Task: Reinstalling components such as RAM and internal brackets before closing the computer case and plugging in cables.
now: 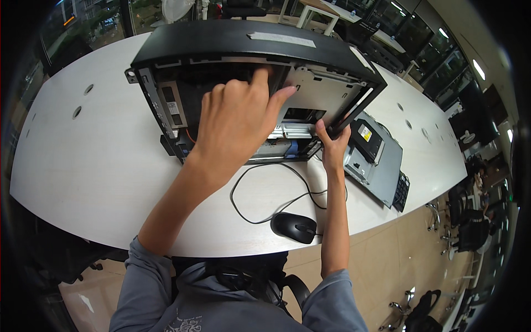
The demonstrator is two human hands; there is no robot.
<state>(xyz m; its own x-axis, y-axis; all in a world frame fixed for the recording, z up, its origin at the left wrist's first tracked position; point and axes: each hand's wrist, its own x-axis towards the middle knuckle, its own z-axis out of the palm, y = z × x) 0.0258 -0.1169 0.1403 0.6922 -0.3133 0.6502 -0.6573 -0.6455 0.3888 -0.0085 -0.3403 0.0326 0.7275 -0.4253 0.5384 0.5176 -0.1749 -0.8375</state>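
A black desktop computer case (pixel 227 47) stands on the table with its open side toward me. My left hand (pixel 235 113) reaches into the case opening. Its thumb and index finger are stretched apart near the silver metal drive bracket (pixel 321 88), and the other fingertips are hidden. I see nothing held in it. My right hand (pixel 334 145) grips the case frame at its lower right corner, thumb on the front and fingers partly behind. Inside, below the bracket, a silver metal rail (pixel 296 131) and a blue part (pixel 293 148) show.
To the right lies a grey metal side panel (pixel 387 163) with a black optical drive (pixel 366 139) on it, next to a black keyboard (pixel 401 192). A black mouse (pixel 294 228) and its looping cable (pixel 235 196) lie in front of the case on the white table (pixel 105 182).
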